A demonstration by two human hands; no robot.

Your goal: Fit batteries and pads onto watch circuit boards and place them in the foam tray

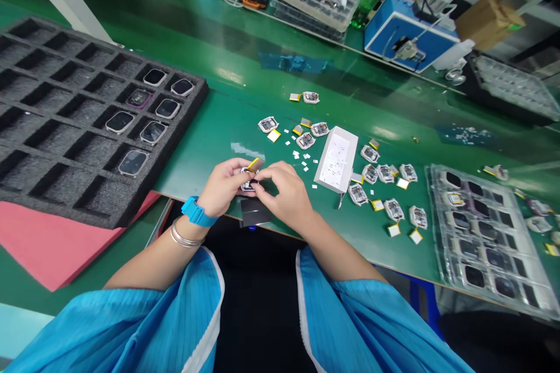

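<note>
Near the bench's front edge, my left hand (pixel 222 185) is closed round an opened smartwatch case (pixel 248 186). A small yellow-edged battery (pixel 255 164) sticks up from the far side of that case. From the right, my right hand (pixel 283 191) has its thumb and index finger pinched at the same case; whether something tiny is between the fingertips is hidden. A dark flat sheet (pixel 255 213) lies just below the hands at the edge. Several more open watch cases (pixel 305 140) with batteries lie to the right, beside small white pieces (pixel 305 164).
A black foam tray (pixel 192 113) with several watches stands at the left, over a pink sheet (pixel 56 250). A white box (pixel 351 160) lies right of my hands. Further right is a clear plastic tray (pixel 441 233) of watch parts. A blue device (pixel 411 32) stands at the back.
</note>
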